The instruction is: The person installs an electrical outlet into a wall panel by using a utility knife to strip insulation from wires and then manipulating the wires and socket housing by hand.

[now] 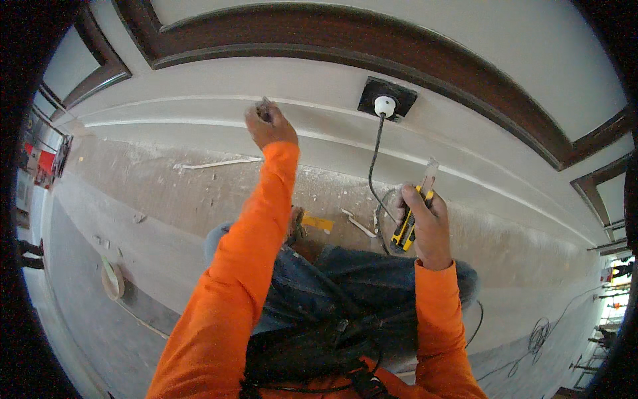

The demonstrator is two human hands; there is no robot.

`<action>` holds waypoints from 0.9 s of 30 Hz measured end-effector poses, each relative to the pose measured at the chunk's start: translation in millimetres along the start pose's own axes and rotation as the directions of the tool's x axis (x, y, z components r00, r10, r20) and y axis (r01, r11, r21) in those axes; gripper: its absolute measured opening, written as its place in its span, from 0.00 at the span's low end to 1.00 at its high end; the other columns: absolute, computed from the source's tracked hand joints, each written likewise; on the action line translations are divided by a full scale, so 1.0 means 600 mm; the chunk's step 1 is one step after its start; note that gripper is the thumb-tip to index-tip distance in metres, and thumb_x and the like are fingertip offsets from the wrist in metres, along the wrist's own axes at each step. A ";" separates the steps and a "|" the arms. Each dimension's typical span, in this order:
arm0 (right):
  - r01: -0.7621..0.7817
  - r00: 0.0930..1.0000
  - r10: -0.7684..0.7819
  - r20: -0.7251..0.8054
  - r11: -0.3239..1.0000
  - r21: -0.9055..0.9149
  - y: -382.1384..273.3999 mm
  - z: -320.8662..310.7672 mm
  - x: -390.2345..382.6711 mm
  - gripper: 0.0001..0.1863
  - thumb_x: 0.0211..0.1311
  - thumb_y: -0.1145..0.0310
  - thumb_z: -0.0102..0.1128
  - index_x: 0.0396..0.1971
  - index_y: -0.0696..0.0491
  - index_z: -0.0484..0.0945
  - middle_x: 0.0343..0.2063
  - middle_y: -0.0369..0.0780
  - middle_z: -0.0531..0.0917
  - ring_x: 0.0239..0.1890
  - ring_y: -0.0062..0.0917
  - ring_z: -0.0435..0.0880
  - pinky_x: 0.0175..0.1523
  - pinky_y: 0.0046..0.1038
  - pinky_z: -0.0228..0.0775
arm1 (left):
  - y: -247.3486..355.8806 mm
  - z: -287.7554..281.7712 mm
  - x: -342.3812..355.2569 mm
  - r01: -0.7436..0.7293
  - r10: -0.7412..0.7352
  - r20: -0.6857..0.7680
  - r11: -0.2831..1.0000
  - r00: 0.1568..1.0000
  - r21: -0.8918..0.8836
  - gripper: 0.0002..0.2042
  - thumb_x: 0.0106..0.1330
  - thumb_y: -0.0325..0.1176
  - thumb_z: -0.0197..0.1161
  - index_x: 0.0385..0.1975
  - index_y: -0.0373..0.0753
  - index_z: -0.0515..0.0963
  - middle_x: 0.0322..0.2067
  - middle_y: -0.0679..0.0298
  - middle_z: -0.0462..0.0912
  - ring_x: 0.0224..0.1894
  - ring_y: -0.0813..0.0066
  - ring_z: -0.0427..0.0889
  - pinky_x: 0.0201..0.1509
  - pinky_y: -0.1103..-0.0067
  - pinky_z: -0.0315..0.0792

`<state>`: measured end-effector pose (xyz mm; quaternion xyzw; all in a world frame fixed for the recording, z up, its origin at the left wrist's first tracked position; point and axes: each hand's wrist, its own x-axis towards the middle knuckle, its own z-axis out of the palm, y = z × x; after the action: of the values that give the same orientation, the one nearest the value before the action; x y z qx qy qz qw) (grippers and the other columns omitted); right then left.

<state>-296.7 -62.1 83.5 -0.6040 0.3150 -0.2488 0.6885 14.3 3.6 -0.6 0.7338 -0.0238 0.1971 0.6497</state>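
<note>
Your right hand (432,229) is closed around a knife (407,230), blade exposed; your left hand (272,130) is curled before the baseboard (325,126), contents indeterminable.

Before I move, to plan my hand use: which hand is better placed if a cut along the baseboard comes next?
Probably the right hand: it grips the yellow utility knife, blade extended and pointing toward the baseboard. The left hand shows no knife.
</note>
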 end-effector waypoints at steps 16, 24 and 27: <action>0.000 0.990 -0.007 -0.139 0.999 -0.047 -0.010 0.002 -0.001 0.13 0.69 0.60 0.57 0.30 0.54 0.78 0.21 0.32 0.78 0.21 0.14 0.75 0.27 0.19 0.67 | -0.027 0.019 -0.168 -0.153 0.115 0.363 0.985 0.925 0.076 0.09 0.68 0.33 0.57 0.42 0.35 0.75 0.40 0.49 0.78 0.44 0.47 0.78 0.49 0.63 0.72; 0.029 0.999 -0.029 0.022 0.999 -0.015 0.008 -0.002 0.001 0.13 0.69 0.59 0.58 0.31 0.54 0.77 0.18 0.33 0.77 0.18 0.15 0.75 0.24 0.20 0.67 | -0.017 -0.001 0.005 -0.288 0.298 -0.025 0.939 0.954 0.189 0.13 0.70 0.40 0.58 0.40 0.34 0.79 0.35 0.51 0.80 0.38 0.51 0.79 0.45 0.63 0.72; 0.015 1.000 -0.015 0.002 1.000 0.013 -0.003 0.012 -0.004 0.13 0.68 0.59 0.59 0.31 0.54 0.77 0.18 0.32 0.77 0.17 0.16 0.75 0.23 0.20 0.67 | -0.016 -0.006 -0.111 -0.448 0.333 0.451 0.877 0.828 0.174 0.06 0.61 0.33 0.61 0.34 0.41 0.79 0.38 0.54 0.80 0.40 0.49 0.80 0.44 0.61 0.75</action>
<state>-293.2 -55.7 86.3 -0.6021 0.3082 -0.2554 0.6908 -45.2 -5.9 -30.8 0.8197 -0.2825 0.1709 0.4680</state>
